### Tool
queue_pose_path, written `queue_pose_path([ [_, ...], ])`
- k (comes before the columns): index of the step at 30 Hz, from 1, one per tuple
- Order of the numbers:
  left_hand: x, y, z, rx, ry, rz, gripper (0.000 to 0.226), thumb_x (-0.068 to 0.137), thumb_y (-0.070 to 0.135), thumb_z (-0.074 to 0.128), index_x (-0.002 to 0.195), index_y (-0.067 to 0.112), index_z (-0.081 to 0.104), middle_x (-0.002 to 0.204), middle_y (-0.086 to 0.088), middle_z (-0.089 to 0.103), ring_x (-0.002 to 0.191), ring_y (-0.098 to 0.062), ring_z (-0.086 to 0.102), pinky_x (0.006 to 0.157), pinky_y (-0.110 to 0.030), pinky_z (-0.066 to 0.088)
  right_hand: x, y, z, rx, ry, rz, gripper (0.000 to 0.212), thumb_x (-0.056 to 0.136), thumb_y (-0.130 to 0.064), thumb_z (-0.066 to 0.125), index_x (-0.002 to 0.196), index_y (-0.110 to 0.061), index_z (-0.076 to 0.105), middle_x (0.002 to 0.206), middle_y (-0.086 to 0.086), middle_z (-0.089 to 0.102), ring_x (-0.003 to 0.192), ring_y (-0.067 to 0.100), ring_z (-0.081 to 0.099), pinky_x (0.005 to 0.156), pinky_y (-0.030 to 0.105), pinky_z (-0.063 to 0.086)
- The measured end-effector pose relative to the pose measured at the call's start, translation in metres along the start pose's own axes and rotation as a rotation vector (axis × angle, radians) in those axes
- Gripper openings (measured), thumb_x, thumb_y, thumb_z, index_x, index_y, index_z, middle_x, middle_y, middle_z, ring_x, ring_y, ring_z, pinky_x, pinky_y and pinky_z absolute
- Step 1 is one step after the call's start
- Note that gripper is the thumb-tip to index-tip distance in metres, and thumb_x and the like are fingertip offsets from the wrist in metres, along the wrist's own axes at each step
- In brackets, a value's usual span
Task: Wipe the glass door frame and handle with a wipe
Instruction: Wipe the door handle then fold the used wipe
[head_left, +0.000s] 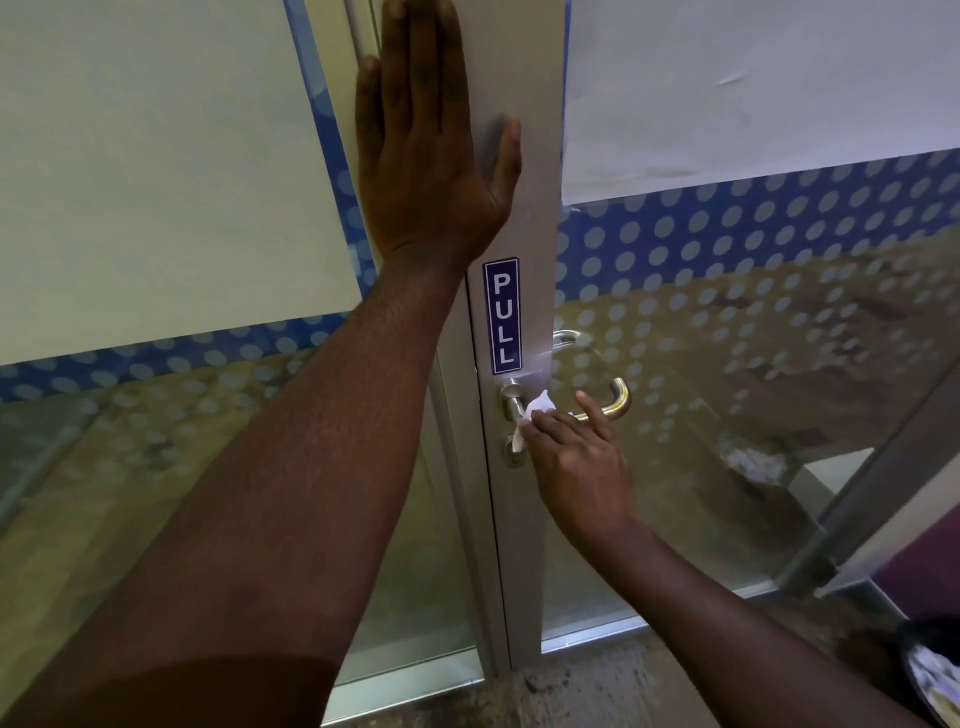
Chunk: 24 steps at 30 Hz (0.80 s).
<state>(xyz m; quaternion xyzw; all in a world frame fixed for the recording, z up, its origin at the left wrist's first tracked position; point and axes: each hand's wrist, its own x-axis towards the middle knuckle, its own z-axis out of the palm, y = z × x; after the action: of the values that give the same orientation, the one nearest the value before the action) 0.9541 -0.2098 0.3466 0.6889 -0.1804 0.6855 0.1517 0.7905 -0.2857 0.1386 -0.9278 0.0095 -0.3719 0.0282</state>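
Two hands: left hand (426, 156) flat on frame (524, 208); right hand (576, 457) presses one wipe (535, 410) on handle (615, 397).

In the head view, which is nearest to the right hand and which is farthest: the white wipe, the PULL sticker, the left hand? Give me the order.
From the right hand:
1. White wipe: held in its fingers, against the door handle.
2. PULL sticker: just above, on the metal frame.
3. Left hand: highest, pressed flat on the frame near the top of the picture.

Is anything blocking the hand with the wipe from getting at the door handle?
Nothing visible does. The right hand already holds the white wipe against the metal handle. The left hand presses flat on the door frame higher up, well clear.
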Motion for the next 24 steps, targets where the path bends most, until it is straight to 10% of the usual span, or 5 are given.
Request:
queue_pose_path([
  [5, 0.001, 0.0, -0.003, 0.038, -0.026, 0.004, 0.073, 0.101, 0.059, 0.036, 0.145, 0.001, 0.044, 0.151, -0.019, 0.044, 0.142, -0.033, 0.039, 0.119, -0.027, -0.007, 0.005, -0.012, 0.004, 0.074, 0.015, 0.105, 0.006, 0.08, -0.009, 0.072, 0.084, -0.012, 0.071, 0.085, 0.002, 0.07, 0.086, 0.022, 0.065, 0.112, 0.037, 0.026],
  [11, 0.001, 0.001, -0.006, 0.041, -0.047, -0.007, 0.074, 0.101, 0.06, 0.034, 0.146, 0.002, 0.043, 0.151, -0.019, 0.043, 0.143, -0.033, 0.038, 0.118, -0.026, -0.008, 0.005, -0.018, 0.002, -0.019, -0.112, 0.243, 0.049, 0.082, -0.001, 0.063, 0.131, -0.005, 0.055, 0.099, 0.01, 0.063, 0.099, 0.028, 0.059, 0.113, 0.044, 0.026],
  [18, 0.002, 0.002, -0.009, 0.045, -0.07, 0.007, 0.074, 0.101, 0.06, 0.031, 0.148, 0.003, 0.04, 0.154, -0.019, 0.04, 0.145, -0.032, 0.035, 0.118, -0.026, -0.01, 0.018, -0.035, 0.007, -0.1, -0.237, 0.212, 0.051, 0.095, -0.006, 0.039, 0.145, 0.002, 0.034, 0.141, 0.017, 0.05, 0.133, 0.025, 0.044, 0.117, 0.033, -0.012],
  [24, 0.003, 0.002, -0.012, 0.036, -0.071, 0.013, 0.075, 0.102, 0.059, 0.031, 0.148, 0.001, 0.04, 0.154, -0.021, 0.039, 0.144, -0.035, 0.035, 0.121, -0.038, 0.015, 0.02, -0.034, 0.005, -0.179, -0.301, 0.081, 0.054, 0.095, -0.005, 0.041, 0.145, 0.009, 0.028, 0.146, 0.026, 0.041, 0.138, 0.029, 0.039, 0.117, 0.036, -0.009],
])
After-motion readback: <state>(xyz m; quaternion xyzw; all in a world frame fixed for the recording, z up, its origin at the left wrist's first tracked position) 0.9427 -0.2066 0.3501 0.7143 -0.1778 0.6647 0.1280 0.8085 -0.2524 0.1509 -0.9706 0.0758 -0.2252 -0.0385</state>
